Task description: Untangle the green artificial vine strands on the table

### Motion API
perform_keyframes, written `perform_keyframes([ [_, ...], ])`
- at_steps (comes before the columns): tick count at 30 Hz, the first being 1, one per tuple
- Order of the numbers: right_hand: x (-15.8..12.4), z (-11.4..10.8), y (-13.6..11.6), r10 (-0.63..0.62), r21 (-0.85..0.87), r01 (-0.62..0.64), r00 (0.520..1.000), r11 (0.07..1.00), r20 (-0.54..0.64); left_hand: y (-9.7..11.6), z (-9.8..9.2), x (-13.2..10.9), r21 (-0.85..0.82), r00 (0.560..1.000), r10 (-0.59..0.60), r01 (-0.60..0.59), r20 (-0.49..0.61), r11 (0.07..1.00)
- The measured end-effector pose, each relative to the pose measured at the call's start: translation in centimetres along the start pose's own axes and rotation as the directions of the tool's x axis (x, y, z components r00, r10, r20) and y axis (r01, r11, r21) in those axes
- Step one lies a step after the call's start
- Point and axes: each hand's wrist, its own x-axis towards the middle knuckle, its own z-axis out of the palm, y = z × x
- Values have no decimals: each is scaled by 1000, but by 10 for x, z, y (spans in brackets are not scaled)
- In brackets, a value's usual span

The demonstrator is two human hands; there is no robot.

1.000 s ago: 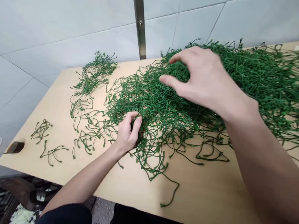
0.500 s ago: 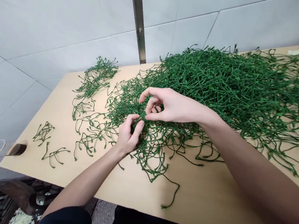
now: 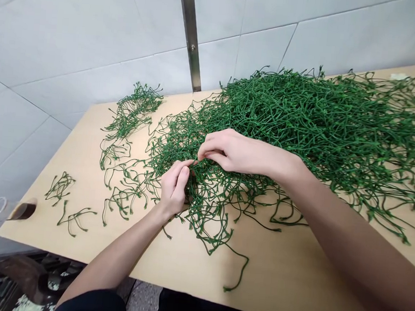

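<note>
Green strand (image 3: 195, 160) between both grips (image 3: 172, 186) (image 3: 231, 150)

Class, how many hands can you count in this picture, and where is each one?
2. The left hand is at the near-left side of the heap of green strands; the right hand is just right of it, over the strands. No other shows.

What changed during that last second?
The right hand came left and down from over the big pile to the left hand; once open, it has closed, apparently on a green strand. The left hand and cup stayed about where they were.
</note>
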Motion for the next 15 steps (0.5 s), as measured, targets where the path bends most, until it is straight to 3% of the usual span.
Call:
perform_keyframes([
  [6,-3,0,-8,-30,-249,41,998,968,48,1,0,2,-31,999,-52,52,-5,998],
  [11,-2,5,-13,-85,-470,96,995,877,46,1,1,3,3,1000,11,-11,-19,1000],
  [15,1,7,-11,-160,-530,162,986,832,49,1,2,4,27,999,36,-35,-17,999],
])
